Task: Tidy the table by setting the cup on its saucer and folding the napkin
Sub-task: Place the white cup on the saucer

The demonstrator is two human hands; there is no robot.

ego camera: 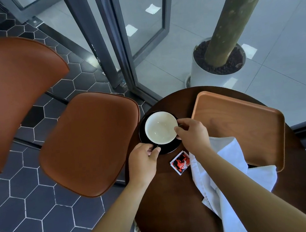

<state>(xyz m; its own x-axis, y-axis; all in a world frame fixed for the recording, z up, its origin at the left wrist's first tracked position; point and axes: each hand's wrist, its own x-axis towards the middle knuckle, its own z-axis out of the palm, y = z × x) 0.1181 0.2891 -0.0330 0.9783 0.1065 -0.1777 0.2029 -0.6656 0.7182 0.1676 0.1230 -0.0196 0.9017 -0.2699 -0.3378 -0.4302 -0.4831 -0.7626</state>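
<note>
Cup step is in hand: the white cup (160, 127) sits inside the rim of the black saucer (170, 148), at the surface's left edge, looks seated or nearly so; I can't tell if its base is fully down. My left hand (143, 163) comes in from the near side, thumb and fingers pinched shut on what looks like the cup's dark handle at the near rim. My right hand (191, 133) reaches across from the right, fingers curled closed on the cup's right side, forearm lying over the white napkin (232, 166). Napkin is still rumpled and unfolded, spread from mid-surface toward the near right edge, one corner lapping onto the wooden tray (241, 123). A red sachet (180, 162) lies just near of the saucer, beside the napkin. Next, I reckon: centre the cup, let go with both hands, then pull the napkin clear of the tray and flatten it for folding. Bare space for that is tight.
</note>
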